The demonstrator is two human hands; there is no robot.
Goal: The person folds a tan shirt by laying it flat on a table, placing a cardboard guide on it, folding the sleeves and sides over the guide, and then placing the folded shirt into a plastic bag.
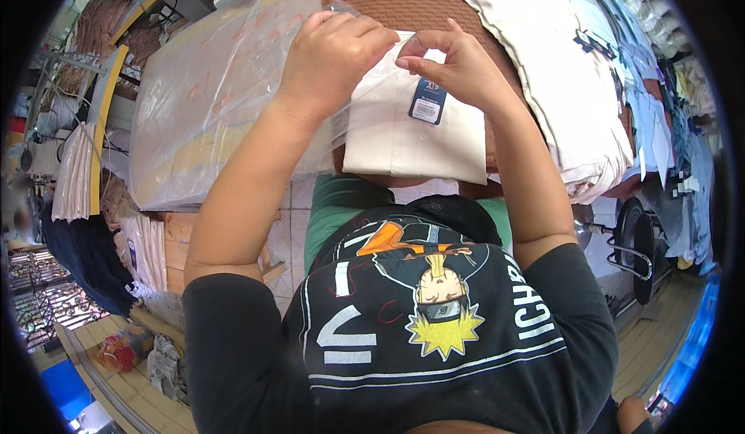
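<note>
A folded cream garment (419, 151) lies in front of me with its lower edge toward my body. A dark blue hang tag (427, 102) with a white label rests on top of it. Above the garment's left far corner, my left hand (332, 60) is closed on a clear plastic bag (338, 127), whose thin film shows beyond the knuckles and below the wrist. My right hand (459, 63) is just to its right over the garment, thumb and forefinger curled together in a pinch. What sits between those fingertips is too small to make out.
A large plastic-wrapped stack (209, 108) fills the left side. Brown textured cloth (388, 0) covers the table, with a pile of cream garments (566, 93) at right and blue garments (648, 108) beyond. A round black stool seat (635, 248) with a metal frame stands at lower right.
</note>
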